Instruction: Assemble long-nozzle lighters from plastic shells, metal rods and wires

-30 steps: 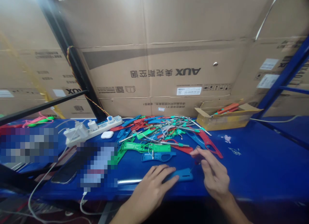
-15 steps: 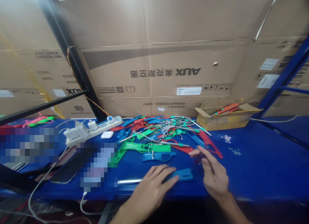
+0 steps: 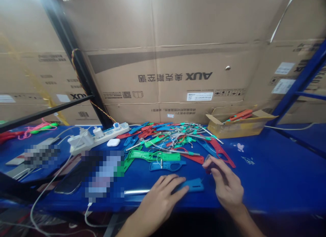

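Observation:
My left hand (image 3: 163, 196) is closed over a blue long-necked lighter (image 3: 195, 185) lying near the table's front edge. Its silvery metal tube (image 3: 137, 192) sticks out to the left, while the hand covers the middle. To the right, my right hand (image 3: 226, 184) pinches a small, see-through dark-red piece (image 3: 210, 166) between thumb and fingertips, a little above the table. What the piece is cannot be made out. Beyond both hands spreads a pile of red, green and blue lighter handle shells, metal tubes and thin white wires (image 3: 175, 136). A blue handle shell (image 3: 165, 166) lies closest to the left hand.
An open cardboard box (image 3: 235, 128) with orange-red items stands at the back right. At the left are a white power strip (image 3: 107, 136), a white earbud case (image 3: 113, 142), a dark phone (image 3: 73, 177) and loose cables. Large cardboard sheets (image 3: 165, 60) wall the back.
My right hand has shifted slightly right and down with the dark-red piece, its fingers curling closer round it. My left hand and the blue lighter stay in place.

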### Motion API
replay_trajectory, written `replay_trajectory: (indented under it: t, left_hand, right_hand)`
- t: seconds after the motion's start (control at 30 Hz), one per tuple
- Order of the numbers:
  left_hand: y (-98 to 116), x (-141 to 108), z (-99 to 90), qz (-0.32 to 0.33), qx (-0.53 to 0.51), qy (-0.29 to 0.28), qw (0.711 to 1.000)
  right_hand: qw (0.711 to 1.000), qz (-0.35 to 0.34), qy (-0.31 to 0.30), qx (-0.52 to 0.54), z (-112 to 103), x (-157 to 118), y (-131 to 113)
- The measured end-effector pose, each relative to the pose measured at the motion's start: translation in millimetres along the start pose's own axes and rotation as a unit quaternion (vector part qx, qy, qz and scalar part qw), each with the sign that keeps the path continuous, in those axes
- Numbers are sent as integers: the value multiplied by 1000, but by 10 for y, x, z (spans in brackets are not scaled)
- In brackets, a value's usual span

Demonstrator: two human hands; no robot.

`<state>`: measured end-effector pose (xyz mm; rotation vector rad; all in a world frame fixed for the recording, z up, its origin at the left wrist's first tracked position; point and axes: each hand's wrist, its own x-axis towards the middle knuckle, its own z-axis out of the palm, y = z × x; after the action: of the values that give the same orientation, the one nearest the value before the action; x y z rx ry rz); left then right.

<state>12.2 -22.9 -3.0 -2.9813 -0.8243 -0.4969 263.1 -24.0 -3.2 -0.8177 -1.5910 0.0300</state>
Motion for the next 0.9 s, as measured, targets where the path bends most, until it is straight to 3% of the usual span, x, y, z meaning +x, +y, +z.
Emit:
replay_trajectory:
  t: [0.17,0.33,0.6,0.9]
  left_hand:
    - [-10,0,8,4,0,4,1000]
    - [-2,-10,0,0,-3,-3,1000]
    - [-4,-5,13,4,2,5,1000]
    - [-1,-3,9,9,12,9,1000]
  right_hand:
    - [999,-13,3,38,-17,6,59]
    - [999,-23,-25,-7,-40,-2,8]
    - [999,-5,5,44,6,27,37]
    - [999,-33,-9,-16,-22,44,-27]
